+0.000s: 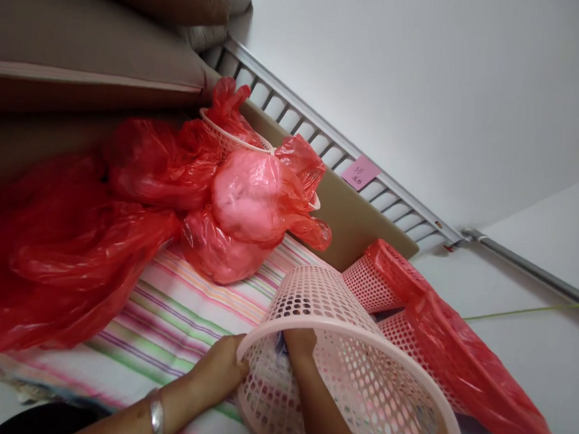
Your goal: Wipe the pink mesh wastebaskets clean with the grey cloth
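A pale pink perforated plastic basket (345, 327) lies tipped on its side on the striped sheet (182, 312), its mouth facing me. My left hand (221, 367), with a silver bangle on the wrist, is closed on the left side of the basket's rim. Deep inside the basket, my right hand (300, 343) is bent toward the left wall. A small dark blue piece (281, 344) shows beside its fingers, which are mostly hidden; it looks like cloth, but I cannot be sure.
Filled red plastic bags (248, 197) sit beyond the basket, with another large red bag (85, 268) at left. Two more pink baskets, one lined with a red bag (460, 344), stand at right. Stacked cushions (92, 48), a metal rail (326, 133) and a pink note (361, 173) are behind.
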{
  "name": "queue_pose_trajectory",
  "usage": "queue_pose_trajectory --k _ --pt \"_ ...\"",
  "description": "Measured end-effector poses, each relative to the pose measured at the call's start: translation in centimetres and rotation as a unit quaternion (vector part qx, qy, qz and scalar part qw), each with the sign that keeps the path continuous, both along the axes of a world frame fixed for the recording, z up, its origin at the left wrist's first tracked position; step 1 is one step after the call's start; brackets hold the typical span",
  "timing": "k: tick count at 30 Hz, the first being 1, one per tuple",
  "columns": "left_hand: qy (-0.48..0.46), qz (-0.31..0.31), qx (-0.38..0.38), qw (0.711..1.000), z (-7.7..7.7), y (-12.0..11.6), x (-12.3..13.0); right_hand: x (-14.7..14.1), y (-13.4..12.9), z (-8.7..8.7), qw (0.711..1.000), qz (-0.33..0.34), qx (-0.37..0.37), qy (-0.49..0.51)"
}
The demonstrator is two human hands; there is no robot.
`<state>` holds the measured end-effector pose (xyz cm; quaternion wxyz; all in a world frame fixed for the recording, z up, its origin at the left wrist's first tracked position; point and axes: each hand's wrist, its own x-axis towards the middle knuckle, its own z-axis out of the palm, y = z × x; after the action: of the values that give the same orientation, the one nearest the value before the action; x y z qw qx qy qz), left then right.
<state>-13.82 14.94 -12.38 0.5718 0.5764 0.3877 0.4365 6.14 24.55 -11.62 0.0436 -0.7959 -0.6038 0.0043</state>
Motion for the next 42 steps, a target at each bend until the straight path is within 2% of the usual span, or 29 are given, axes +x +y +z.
queue_pose_trajectory --k 3,6,10,12,16,20,22,25,27,30,34,38,42 --pt "-0.002 0.005 0.002 1.000 0.0 0.1 0.1 0.7 1.4 -0.7 1.000 -0.016 -0.004 0.003" --pt "-0.008 0.023 0.001 1.000 -0.5 -0.1 0.7 0.9 1.7 -1.0 1.000 -0.012 -0.009 0.005" --pt "-0.014 -0.018 -0.090 0.996 -1.6 -0.9 1.6 0.9 0.9 -0.6 1.000 0.009 -0.020 0.012" --pt "-0.012 -0.024 -0.109 0.994 -1.8 -1.2 1.8 0.6 -0.1 -0.3 0.999 0.015 -0.030 0.017" --pt "-0.032 -0.005 -0.062 0.998 -1.7 -1.1 1.8 -0.3 -4.3 0.3 0.998 0.025 -0.057 0.028" --pt "-0.035 0.001 -0.047 0.998 -1.5 -1.0 1.7 -1.2 -10.9 0.0 0.990 0.105 -0.048 0.084" --pt "-0.032 0.003 -0.042 0.999 -1.5 -1.0 1.6 -1.4 -13.8 -0.5 0.990 0.112 -0.044 0.071" --pt "-0.024 0.009 -0.044 0.999 -1.4 -1.2 1.5 -1.4 -15.3 -0.8 0.992 0.102 -0.044 0.053" --pt "-0.024 0.013 -0.047 0.999 -1.2 -1.2 1.5 -1.4 -14.3 -0.5 0.991 0.114 -0.033 0.063" --pt "-0.026 0.017 -0.053 0.998 -0.7 -0.9 1.2 -1.6 -10.8 0.2 0.989 0.124 -0.030 0.078" --pt "-0.030 0.018 -0.045 0.998 0.2 -0.3 0.3 -1.6 -4.9 0.8 0.998 0.063 -0.014 0.022" --pt "-0.027 0.015 -0.007 0.999 0.8 0.3 -1.0 -1.3 0.1 0.4 0.999 0.033 -0.011 0.012" --pt "-0.004 0.014 -0.014 1.000 0.9 0.9 -1.9 -1.2 2.7 -0.3 1.000 0.018 -0.017 0.019"
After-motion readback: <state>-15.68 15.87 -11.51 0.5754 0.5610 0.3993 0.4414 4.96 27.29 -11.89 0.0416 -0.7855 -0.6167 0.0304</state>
